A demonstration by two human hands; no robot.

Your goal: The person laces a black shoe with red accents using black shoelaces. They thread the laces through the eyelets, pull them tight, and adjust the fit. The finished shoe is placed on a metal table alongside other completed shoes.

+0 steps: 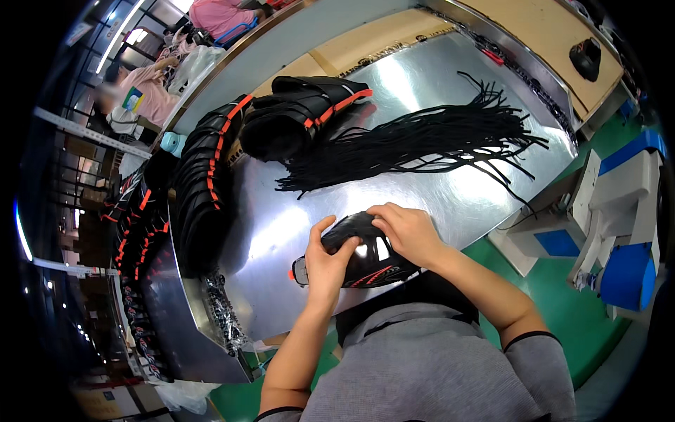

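Observation:
A black shoe upper (369,264) with red-orange stripes lies at the metal table's near edge, right in front of me. My left hand (329,264) grips it from the left, thumb over the top and index finger along the far side. My right hand (406,232) is closed at the upper's far right edge, fingers bent. Whether a lace is between those fingertips is too small to tell. Beyond my hands a loose bundle of black shoelaces (422,144) lies spread over the table.
A curved row of nested black uppers (204,169) and another pile (302,116) stand at the left. Metal table (274,232) has raised edges. A grey machine with blue parts (619,232) stands at right. Another black upper (585,60) rests far right. People in pink (151,91) sit beyond.

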